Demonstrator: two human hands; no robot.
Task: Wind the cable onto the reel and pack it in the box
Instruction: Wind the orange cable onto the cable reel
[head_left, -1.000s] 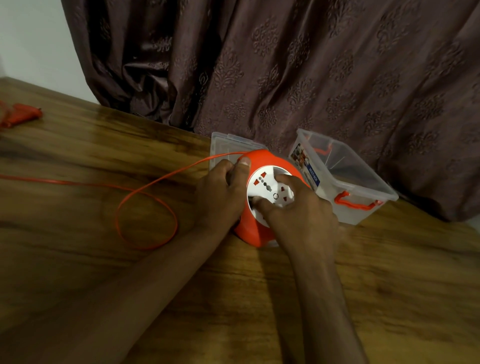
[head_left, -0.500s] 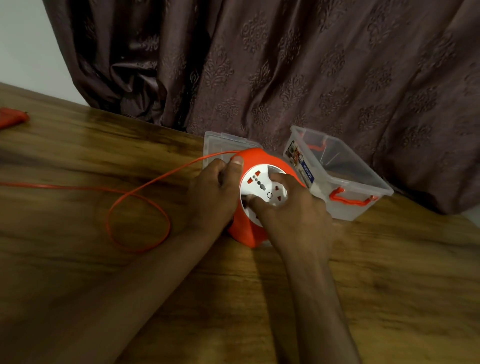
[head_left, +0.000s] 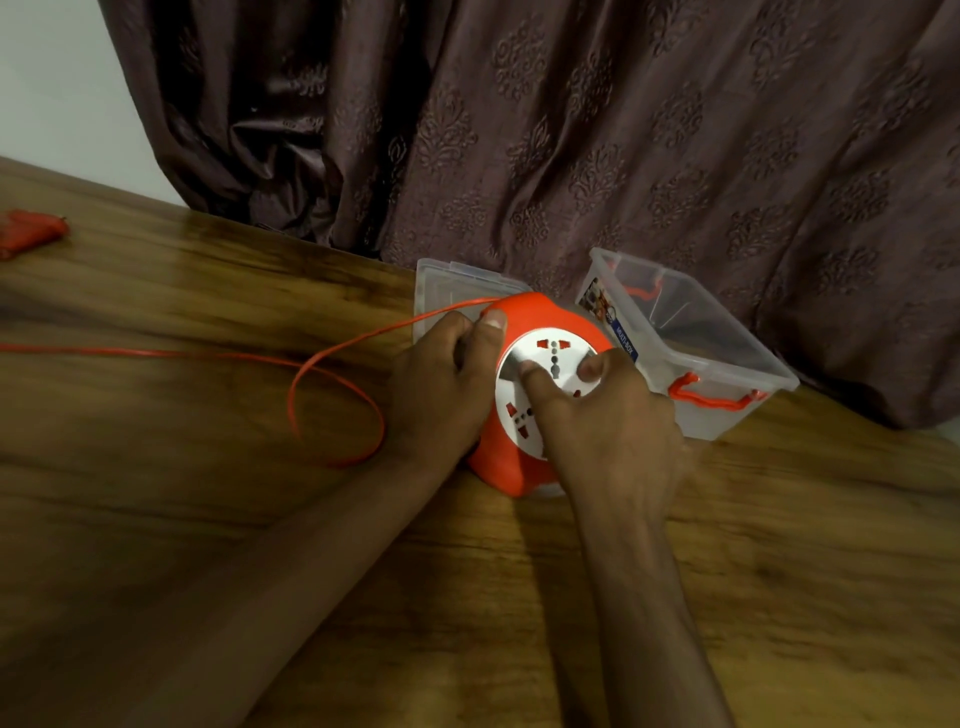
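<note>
Since before, the white dial turns under the right hand; the left hand clamps the reel, just left of the box. Wind steadily — cable loop may snag.

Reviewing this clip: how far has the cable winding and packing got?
Done: box open, lid beside it. In hand: left hand steadies the reel, right hand on its white face. Left: cable lies looped across the table; reel unpacked.
</note>
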